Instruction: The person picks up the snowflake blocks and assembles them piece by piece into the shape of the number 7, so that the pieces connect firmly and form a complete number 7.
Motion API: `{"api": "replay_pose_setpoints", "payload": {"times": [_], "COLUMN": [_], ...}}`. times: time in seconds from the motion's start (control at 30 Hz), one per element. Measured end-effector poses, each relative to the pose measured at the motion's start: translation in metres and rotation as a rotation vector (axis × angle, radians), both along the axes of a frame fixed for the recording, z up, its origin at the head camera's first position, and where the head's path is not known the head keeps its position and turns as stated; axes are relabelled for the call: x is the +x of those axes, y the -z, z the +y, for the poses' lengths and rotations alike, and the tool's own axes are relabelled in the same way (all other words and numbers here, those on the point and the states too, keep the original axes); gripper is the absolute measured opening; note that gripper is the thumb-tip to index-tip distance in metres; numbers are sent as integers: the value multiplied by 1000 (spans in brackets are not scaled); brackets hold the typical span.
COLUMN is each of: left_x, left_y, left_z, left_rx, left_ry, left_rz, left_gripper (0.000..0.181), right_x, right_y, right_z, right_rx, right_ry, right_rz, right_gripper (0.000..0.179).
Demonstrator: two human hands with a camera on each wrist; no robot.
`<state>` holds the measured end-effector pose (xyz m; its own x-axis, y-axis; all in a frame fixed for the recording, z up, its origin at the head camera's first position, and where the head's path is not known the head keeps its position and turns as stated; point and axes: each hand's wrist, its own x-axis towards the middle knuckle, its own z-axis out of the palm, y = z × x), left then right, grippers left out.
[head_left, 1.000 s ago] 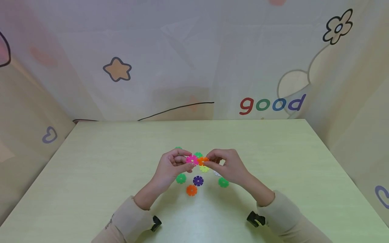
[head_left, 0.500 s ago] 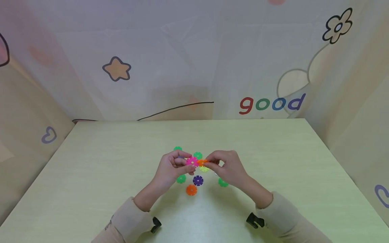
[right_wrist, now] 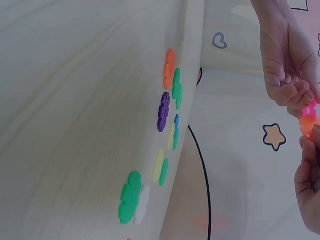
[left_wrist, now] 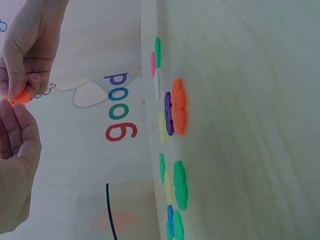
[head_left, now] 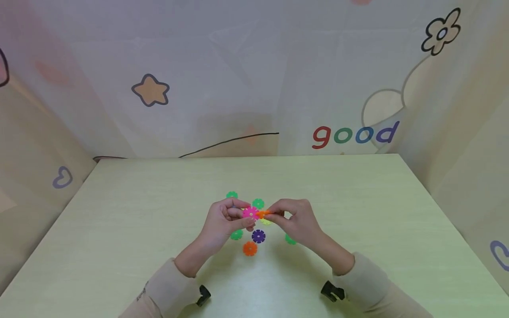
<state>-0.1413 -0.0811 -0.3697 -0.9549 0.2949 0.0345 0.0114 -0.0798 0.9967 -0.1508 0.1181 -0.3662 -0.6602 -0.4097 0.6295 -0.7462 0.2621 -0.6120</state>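
Note:
Above the middle of the table, my left hand (head_left: pixel 222 220) pinches a pink flower-shaped plastic disc (head_left: pixel 251 213) between thumb and fingers, its face toward the head camera. My right hand (head_left: pixel 297 220) pinches an orange notched disc (head_left: pixel 263 214) by its right side. The orange disc is seen edge-on, and its left end meets the pink disc's right rim. In the right wrist view the pink disc (right_wrist: pixel 309 110) and orange disc (right_wrist: pixel 308 123) sit against each other between the fingertips. Fingers partly cover both pieces.
Under and around the hands, several loose discs lie on the table: a purple disc (head_left: pixel 258 236), an orange one nearer the front, green discs (head_left: pixel 236 234), and a yellow disc (head_left: pixel 266 222). A white disc (right_wrist: pixel 142 204) shows in the right wrist view. A printed curtain (head_left: pixel 222 88) stands behind.
The orange disc has turned from showing its face to edge-on against the pink one. My right hand has shifted slightly left and down; the pink disc has dropped a little.

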Motion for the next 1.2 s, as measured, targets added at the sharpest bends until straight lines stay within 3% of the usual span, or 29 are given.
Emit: {"api": "replay_pose_setpoints", "payload": {"times": [0.27, 1.2], "left_x": [1, 0], "left_y": [-2, 2], "left_z": [-1, -2], "left_rx": [37, -22], "left_ry": [-14, 9], "left_rz": [-5, -6], "left_gripper": [34, 33], "right_x": [0, -3], "right_y": [-5, 2], "right_z": [-4, 9], "right_rx": [3, 28], "right_ry": [-7, -46], "right_rz": [88, -15], "right_gripper": [13, 12]}}
